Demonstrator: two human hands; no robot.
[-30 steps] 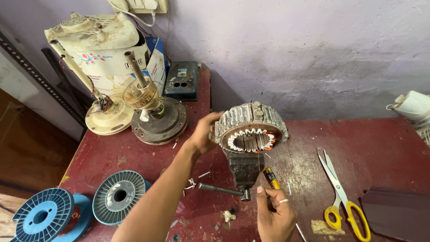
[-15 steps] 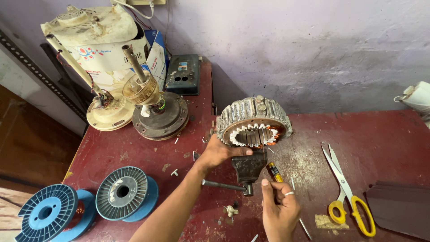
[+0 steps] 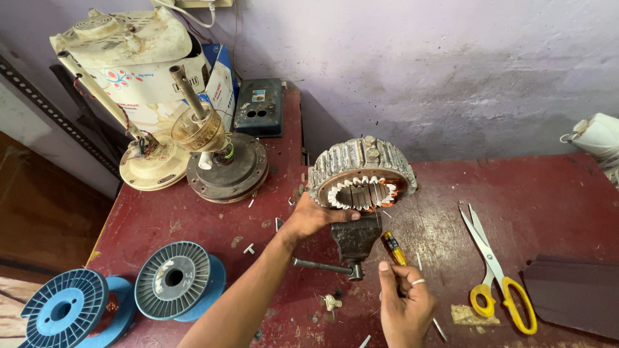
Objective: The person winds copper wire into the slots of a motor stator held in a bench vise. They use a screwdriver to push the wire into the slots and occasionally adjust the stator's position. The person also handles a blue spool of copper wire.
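Observation:
A round metal motor stator [image 3: 362,173] with white slot liners and copper inside stands clamped in a small dark bench vise [image 3: 354,237] on the red table [image 3: 516,193]. My left hand [image 3: 313,218] grips the stator's lower left rim, fingers curled under it. My right hand [image 3: 405,304], a ring on one finger, holds a small screwdriver [image 3: 394,249] with an orange and black handle, just right of the vise. The vise's handle bar [image 3: 322,266] sticks out to the left below my left wrist.
Yellow-handled scissors [image 3: 495,270] lie to the right, beside a dark sheet [image 3: 574,293]. Two blue wire spools [image 3: 175,280] sit at the front left. Fan motor parts [image 3: 222,161], a cream fan body [image 3: 129,58] and a dark switch box [image 3: 260,106] stand at the back left. Small scraps litter the table.
My left hand slid from the stator's upper left side down to its lower left rim. My right hand with the screwdriver stayed near the vise. The camera view shifted slightly.

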